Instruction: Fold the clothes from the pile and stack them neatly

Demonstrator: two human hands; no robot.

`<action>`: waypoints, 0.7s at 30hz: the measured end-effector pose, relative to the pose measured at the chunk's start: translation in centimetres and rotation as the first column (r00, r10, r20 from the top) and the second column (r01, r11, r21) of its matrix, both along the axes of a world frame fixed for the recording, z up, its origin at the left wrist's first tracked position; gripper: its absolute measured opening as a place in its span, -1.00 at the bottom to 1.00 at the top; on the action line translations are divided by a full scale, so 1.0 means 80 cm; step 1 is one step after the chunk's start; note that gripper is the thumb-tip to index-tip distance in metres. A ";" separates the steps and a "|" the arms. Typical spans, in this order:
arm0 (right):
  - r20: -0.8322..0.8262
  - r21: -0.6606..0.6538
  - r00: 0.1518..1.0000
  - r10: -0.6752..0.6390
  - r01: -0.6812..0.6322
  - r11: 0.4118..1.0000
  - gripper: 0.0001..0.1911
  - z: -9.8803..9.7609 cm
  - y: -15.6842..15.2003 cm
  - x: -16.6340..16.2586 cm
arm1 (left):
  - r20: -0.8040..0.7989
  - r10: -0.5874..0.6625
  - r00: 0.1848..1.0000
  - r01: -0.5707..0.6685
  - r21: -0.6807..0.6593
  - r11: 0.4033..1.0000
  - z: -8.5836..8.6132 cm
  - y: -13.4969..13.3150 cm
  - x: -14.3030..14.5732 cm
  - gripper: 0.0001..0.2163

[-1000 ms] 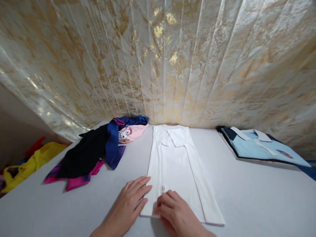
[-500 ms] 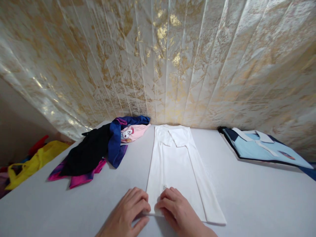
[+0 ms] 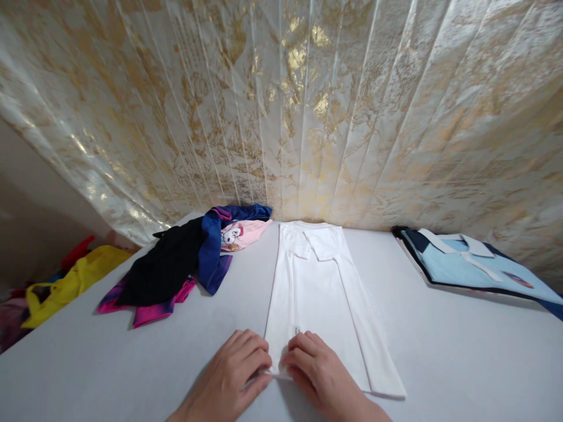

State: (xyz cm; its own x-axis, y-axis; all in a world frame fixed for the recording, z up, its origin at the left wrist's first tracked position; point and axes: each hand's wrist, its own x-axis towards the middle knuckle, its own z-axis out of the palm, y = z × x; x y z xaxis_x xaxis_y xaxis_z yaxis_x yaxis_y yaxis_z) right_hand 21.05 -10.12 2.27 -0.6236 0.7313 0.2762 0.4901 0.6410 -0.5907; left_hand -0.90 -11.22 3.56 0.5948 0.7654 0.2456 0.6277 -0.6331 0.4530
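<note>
A white T-shirt (image 3: pixel 323 310) lies face down in front of me, its sides and sleeves folded in over its back, collar at the far end. A small label shows near its hem. At the near left corner my left hand (image 3: pixel 240 369) pinches the hem between thumb and fingers. My right hand (image 3: pixel 317 366) is closed on the same hem, a little to the right, with its fingers curled down and the thumb mostly hidden. The near right corner of the shirt lies flat, untouched.
On the left of the white table (image 3: pixel 461 351) sits a heap of loose clothes: black (image 3: pixel 167 261), blue and pink. A stack of folded clothes (image 3: pixel 466 261), light blue polo on top, lies at right. Yellow cloth (image 3: pixel 79 281) sits beyond the left edge. A gold-patterned curtain (image 3: pixel 303 117) hangs behind.
My left thumb has closed in against the fingers at the hem corner. The view has shifted slightly, so everything sits a little further right. The shirt keeps its folded shape.
</note>
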 end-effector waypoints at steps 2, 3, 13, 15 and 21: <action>-0.006 -0.004 1.000 -0.011 0.011 1.000 -0.83 -0.001 0.000 0.000 | -0.004 0.004 1.000 -0.004 0.000 1.000 0.000 -0.001 -0.001 -0.89; -0.010 -0.001 1.000 -0.011 0.011 1.000 -0.83 -0.001 0.001 -0.001 | -0.010 0.006 1.000 -0.006 0.010 1.000 0.000 -0.001 -0.001 -0.89; -0.043 0.034 0.999 0.020 -0.019 0.999 -0.76 -0.010 -0.002 -0.002 | 0.015 -0.034 0.999 0.032 0.116 0.993 -0.005 0.002 0.000 -0.90; -0.036 0.055 0.999 0.034 -0.032 0.998 -0.74 -0.012 -0.003 -0.003 | 0.044 -0.041 0.998 0.036 0.105 0.994 -0.007 0.002 0.000 -0.88; -0.021 0.117 0.999 0.036 -0.033 0.993 -0.74 -0.012 -0.007 -0.006 | 0.025 -0.078 0.997 0.076 0.074 0.994 -0.005 0.001 -0.004 -0.88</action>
State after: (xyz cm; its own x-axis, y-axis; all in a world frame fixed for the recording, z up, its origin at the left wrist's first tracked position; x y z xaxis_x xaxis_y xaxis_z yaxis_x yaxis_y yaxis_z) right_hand 20.58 -10.64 1.31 -0.6402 0.6715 0.3733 0.4538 0.7225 -0.5215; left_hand -1.22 -11.11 3.15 0.6438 0.6969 0.3159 0.5636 -0.7111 0.4204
